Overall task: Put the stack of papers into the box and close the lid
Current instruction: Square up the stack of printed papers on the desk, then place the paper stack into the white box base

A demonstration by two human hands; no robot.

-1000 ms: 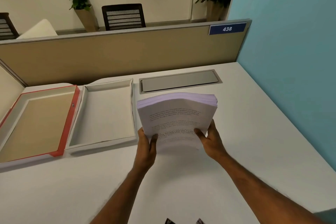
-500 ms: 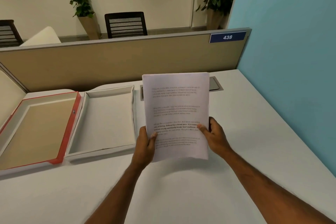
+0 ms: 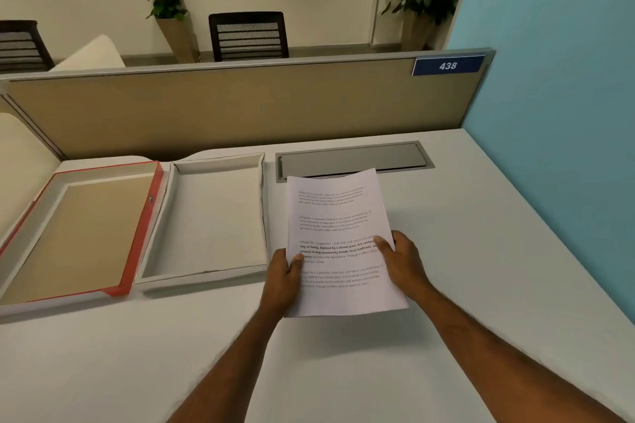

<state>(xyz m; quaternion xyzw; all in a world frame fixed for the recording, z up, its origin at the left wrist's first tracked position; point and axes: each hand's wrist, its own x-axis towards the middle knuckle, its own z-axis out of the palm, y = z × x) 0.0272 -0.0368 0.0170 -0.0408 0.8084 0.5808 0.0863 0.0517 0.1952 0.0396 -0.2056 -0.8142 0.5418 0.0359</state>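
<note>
Stack of papers (image 3: 338, 244) pinched at both long edges, left hand (image 3: 282, 280) and right hand (image 3: 404, 263); limp, prone to fanning; support near end; box (image 3: 220, 216) open left.

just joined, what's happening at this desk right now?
A person holds a stack of papers in both hands: the left hand grips its left edge and the right hand its right edge, printed side up, above the desk. Just to the left, the box lies open and holds nothing, its red-edged lid folded out flat beside it. The papers are not yet in the box, and the lid is not closed.
</note>
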